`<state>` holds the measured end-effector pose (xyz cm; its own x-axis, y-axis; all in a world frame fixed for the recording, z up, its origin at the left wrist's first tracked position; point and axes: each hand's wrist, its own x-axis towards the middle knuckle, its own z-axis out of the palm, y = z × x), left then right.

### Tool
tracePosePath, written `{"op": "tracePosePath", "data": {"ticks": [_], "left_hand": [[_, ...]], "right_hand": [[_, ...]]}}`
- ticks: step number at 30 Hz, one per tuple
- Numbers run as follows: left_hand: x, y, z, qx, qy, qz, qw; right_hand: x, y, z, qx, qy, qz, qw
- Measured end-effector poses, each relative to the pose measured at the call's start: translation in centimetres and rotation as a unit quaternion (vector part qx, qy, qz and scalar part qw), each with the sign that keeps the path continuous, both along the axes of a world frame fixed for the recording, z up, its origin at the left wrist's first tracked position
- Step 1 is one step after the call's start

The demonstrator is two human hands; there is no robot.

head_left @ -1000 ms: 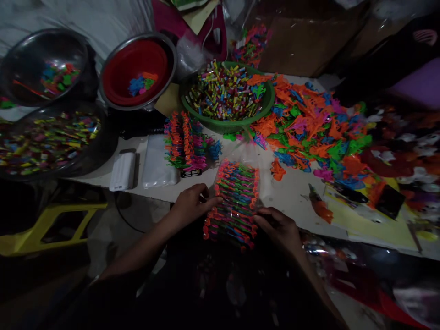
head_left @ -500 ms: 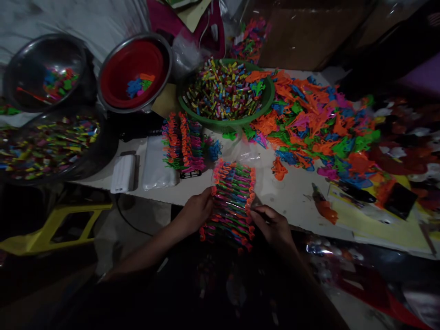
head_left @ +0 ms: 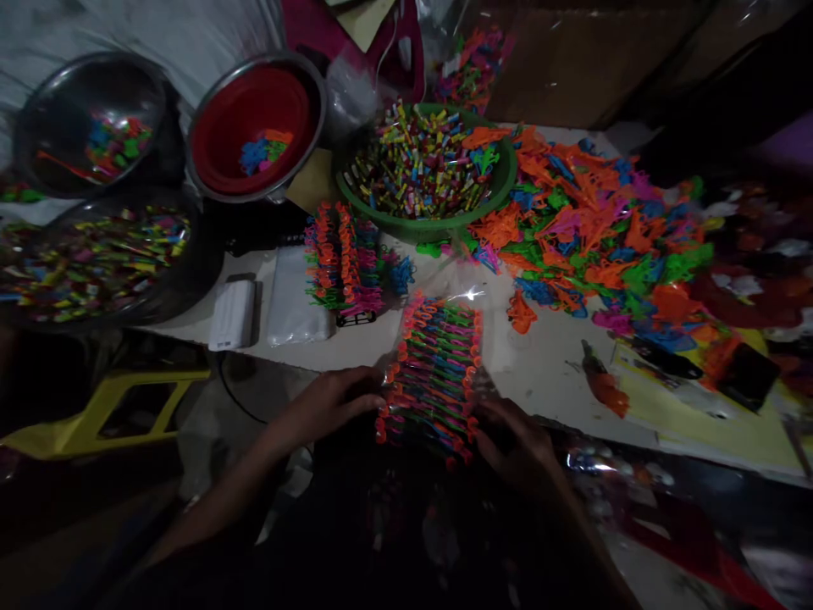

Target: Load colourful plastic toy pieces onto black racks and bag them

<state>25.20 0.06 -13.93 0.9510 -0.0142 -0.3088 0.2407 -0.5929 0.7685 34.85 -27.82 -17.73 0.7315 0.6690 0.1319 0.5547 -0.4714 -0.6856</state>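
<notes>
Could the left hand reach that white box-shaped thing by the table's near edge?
Probably yes. The left hand is at the side of the packed bag; towards the white box-shaped thing, only low, flat clear plastic seems to lie near the path.

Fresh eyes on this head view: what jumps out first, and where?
Probably the sprawling heap of orange, green, blue and pink plastic pieces on the table's right side. Then the bagged colourful rows between the left hand and right hand. Beyond them, a green basin piled with small multicoloured bits.
</notes>
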Motion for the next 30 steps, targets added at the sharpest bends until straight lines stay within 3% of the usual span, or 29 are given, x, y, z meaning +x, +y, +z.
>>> {"op": "tracePosePath", "data": {"ticks": [6,10,15,23,26,30], "left_hand": [[0.0,-0.9,-0.8,0.072,-0.094,-0.013,0.993],[-0.6,-1.0,-1.3,0.110,-0.165,-0.070,0.978],[-1.7,-0.9,-1.3,0.059,-0.155,-0.169,0.972],[-2.0,-0.7,-1.5,-0.025,-0.110,-0.221,0.969],[-0.3,-1.1,-2.0,0.021,-0.161,-0.190,0.968],[3.1,-2.8,-3.1,0.147,-0.273,-0.096,0.946]], "right_hand": [[0.0,0.8,-0.5,0.032,-0.092,0.028,0.995],[-0.2,-0.1,-0.2,0.043,-0.104,0.069,0.991],[-0.7,-1.5,-0.1,0.039,-0.100,0.138,0.985],[-0.8,-1.5,0.0,0.024,-0.052,0.208,0.976],[0.4,-1.1,0.2,-0.005,-0.038,0.156,0.987],[2.9,-0.4,0.8,0.009,-0.067,-0.046,0.997]]}}
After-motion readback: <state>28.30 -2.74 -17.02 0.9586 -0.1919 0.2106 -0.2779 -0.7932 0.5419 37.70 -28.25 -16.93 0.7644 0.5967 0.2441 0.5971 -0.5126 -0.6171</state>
